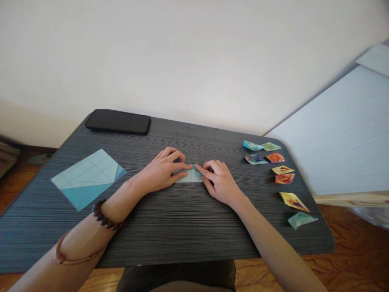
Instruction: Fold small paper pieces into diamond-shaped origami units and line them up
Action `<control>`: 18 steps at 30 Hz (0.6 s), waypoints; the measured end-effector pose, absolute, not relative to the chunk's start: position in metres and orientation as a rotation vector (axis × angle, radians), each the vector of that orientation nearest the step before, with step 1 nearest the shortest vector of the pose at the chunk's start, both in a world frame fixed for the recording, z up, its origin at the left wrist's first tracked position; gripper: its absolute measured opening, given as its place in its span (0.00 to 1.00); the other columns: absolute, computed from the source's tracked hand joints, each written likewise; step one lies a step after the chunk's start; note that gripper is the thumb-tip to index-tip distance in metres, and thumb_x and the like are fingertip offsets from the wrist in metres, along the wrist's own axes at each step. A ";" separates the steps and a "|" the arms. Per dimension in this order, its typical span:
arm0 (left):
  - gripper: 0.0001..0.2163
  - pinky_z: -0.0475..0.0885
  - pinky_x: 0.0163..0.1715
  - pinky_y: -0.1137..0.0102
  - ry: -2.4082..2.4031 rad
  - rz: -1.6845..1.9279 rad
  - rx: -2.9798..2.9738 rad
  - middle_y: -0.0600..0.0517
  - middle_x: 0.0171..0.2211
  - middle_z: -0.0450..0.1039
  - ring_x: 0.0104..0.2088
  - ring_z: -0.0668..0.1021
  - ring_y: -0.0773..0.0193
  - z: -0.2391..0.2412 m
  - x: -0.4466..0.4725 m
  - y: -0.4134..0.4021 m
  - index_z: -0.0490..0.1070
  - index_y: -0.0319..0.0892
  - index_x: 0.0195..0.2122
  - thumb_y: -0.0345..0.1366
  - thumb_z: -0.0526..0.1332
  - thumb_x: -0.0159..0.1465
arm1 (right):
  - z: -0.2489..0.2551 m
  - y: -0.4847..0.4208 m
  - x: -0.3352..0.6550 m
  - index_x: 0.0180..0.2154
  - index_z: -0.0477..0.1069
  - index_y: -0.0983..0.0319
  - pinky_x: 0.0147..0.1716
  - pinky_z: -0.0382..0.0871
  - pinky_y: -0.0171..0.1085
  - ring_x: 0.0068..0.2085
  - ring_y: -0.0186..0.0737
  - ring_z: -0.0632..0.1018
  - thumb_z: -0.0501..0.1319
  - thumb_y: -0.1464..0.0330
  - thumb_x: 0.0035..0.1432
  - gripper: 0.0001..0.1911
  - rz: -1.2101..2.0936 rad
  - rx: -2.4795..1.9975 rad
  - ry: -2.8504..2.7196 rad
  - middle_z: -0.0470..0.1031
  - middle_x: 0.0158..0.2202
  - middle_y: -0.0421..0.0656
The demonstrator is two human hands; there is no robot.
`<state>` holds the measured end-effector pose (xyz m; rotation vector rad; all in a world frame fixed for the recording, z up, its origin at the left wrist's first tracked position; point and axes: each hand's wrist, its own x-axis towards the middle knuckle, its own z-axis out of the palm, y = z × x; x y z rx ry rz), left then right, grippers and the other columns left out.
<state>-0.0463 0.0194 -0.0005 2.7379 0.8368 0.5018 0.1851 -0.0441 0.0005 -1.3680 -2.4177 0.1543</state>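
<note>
A small pale-blue folded paper (191, 177) lies at the middle of the dark striped table (170, 227). My left hand (164, 172) presses on its left end, fingers curled and fingertips pinched down on the fold. My right hand (219, 181) presses the right end, index finger pointing left along the top edge, the other fingers bent. The two index fingertips almost meet above the paper. Both hands cover part of it. Bead and cord bracelets sit on my left wrist.
A larger light-blue creased sheet (88, 178) lies at the left. A black phone (118, 121) rests at the far left corner. Several small folded colourful paper pieces (281, 170) line the right edge. A pale bed or mattress (343, 134) adjoins on the right.
</note>
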 end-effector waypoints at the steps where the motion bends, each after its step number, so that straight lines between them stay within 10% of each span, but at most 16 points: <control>1: 0.15 0.64 0.51 0.57 0.834 0.500 2.746 0.48 0.44 0.67 0.49 0.64 0.55 -0.001 -0.046 0.019 0.71 0.51 0.51 0.41 0.54 0.66 | 0.001 -0.044 0.186 0.55 0.66 0.57 0.39 0.62 0.42 0.41 0.41 0.68 0.52 0.70 0.63 0.19 0.158 -1.365 -2.424 0.69 0.41 0.46; 18: 0.16 0.64 0.52 0.56 0.821 0.451 2.821 0.47 0.47 0.66 0.50 0.63 0.54 0.000 -0.045 0.017 0.67 0.48 0.55 0.38 0.51 0.67 | -0.013 -0.042 0.191 0.50 0.72 0.55 0.38 0.65 0.40 0.36 0.38 0.69 0.55 0.66 0.63 0.15 0.163 -1.321 -2.286 0.72 0.38 0.44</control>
